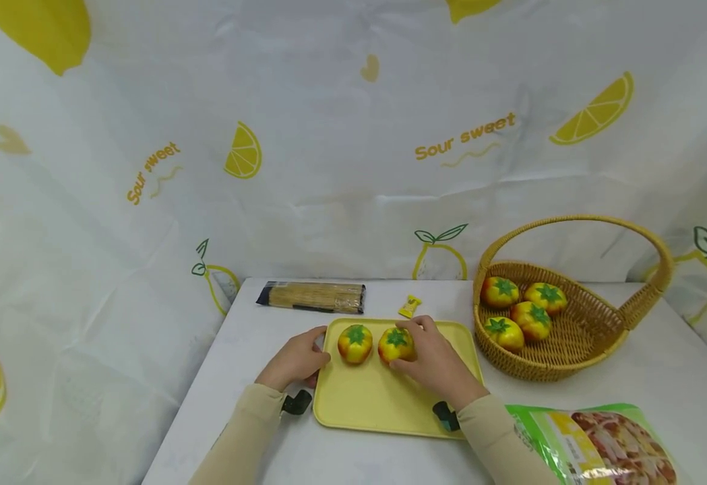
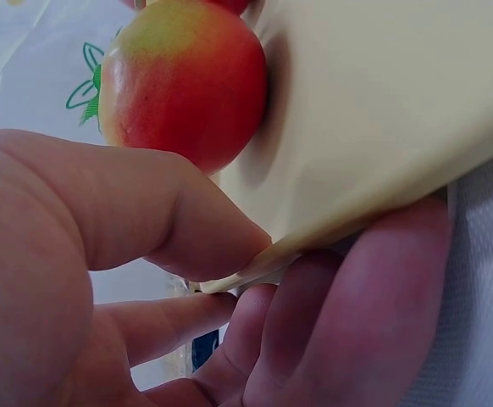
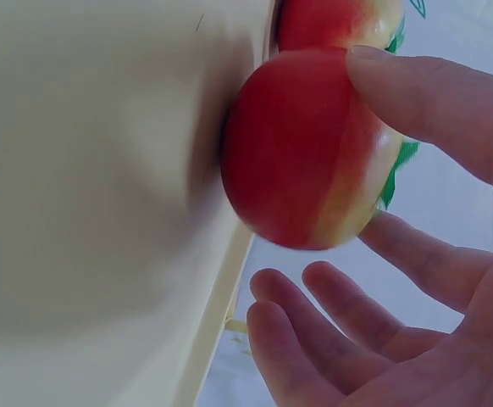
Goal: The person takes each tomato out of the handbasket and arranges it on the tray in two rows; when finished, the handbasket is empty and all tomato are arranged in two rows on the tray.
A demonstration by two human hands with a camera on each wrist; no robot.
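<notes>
A yellow tray (image 1: 383,407) lies on the white table. My left hand (image 1: 297,360) grips its left edge, thumb over the rim and fingers tucked beneath, as the left wrist view shows. Toward the tray's far side sit two red-and-yellow fruits with green star-shaped tops. The left fruit (image 1: 355,344) stands just inside the rim beside my left hand. My right hand (image 1: 435,357) holds the right fruit (image 3: 301,153) between thumb and index finger, its other fingers spread beyond it. In the right wrist view this fruit's underside is right at the tray surface.
To the tray's right stands a wicker basket (image 1: 583,337) with a tall handle and several similar fruits. Behind the tray lie a packet of dry noodles (image 1: 317,296) and a small yellow wrapped sweet (image 1: 410,306). A green food bag (image 1: 596,441) is at the front right.
</notes>
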